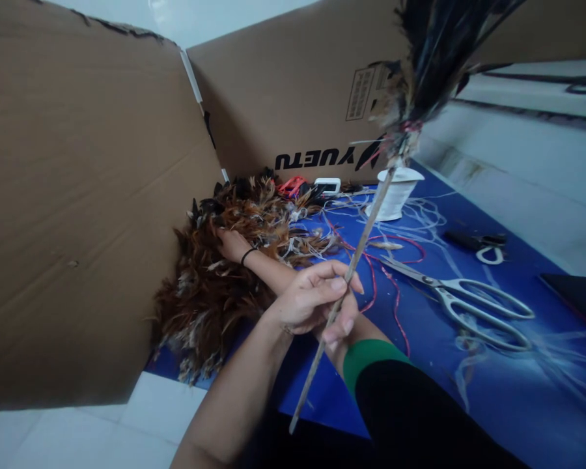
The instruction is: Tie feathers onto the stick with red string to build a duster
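A feather-topped stick (370, 223) slants above a blue desk (292, 374), its dark plume (434, 58) toward 1 o'clock of the left hand (320, 296) and its bare end toward 7, the hand's thumb and fingers closed around the shaft. The right hand (233, 246), a black band (247, 255) at its wrist, reaches beneath the left to about 10 o'clock, into a pile of brown feathers (215, 286); its fingertips are buried there, and whether that grip is apart or together cannot be told. The step in hand appears to be picking from the pile with the stick held ready; the next move seems to call for a light pinch that frees feathers without crushing them, and a steady left grip that spares the plume's binding. At 1 o'clock a white spool (396, 198) stands behind the stick; loose pink cord (397, 303) trails toward 3, where silver scissors (438, 284) lie, a black tool (476, 244) just above. Cardboard walls (78, 195) rise from 9 to 12 o'clock.
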Demonstrator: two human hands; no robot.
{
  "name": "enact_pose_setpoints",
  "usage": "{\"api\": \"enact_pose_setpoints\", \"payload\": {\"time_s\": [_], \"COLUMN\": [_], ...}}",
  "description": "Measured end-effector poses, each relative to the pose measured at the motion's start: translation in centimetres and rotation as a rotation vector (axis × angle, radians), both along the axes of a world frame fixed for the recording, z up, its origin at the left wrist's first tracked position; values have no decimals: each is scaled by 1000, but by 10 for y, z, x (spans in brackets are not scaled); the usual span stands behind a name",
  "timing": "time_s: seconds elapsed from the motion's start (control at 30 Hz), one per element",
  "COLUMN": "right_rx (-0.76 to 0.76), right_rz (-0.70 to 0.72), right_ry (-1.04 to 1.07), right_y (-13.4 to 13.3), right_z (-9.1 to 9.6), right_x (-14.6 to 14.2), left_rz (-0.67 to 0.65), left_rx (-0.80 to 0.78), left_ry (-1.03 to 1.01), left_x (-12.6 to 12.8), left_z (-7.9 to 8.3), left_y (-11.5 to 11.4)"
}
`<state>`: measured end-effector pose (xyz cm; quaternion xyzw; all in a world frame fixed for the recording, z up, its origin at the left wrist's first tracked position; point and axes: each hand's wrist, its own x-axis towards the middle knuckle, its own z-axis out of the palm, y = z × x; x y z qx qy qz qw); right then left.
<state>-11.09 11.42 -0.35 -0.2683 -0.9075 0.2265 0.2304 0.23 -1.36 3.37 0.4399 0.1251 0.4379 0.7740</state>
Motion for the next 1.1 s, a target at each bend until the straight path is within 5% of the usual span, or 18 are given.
{"api": "enact_pose_setpoints", "payload": {"time_s": [0.13,0.27,0.43,0.53,0.7,0.93,1.1], "right_rx": [-4,-138,-797,-1037,-1096,-1203,-1187], "right_rz": [6,11,-41,-9,-50,-249,-215], "right_ry": [-15,198,625,819,875,970,1073], "right_y": [-7,-1,15,20,18,0,-19], "right_z": [-5,-1,19,33,44,34,30], "right_x": [16,42,89,125,186,250,279], "left_rz": [-3,-8,-32,-7,68,145,172], "left_rx": [15,9,19,41,44,44,35], "left_ry": [-20,8,15,20,43,119,191], "left_x": [3,5,7,8,8,7,9], "left_z": [-5,-8,-9,-10,-16,-22,-31], "left_y": [4,6,7,7,12,19,24]}}
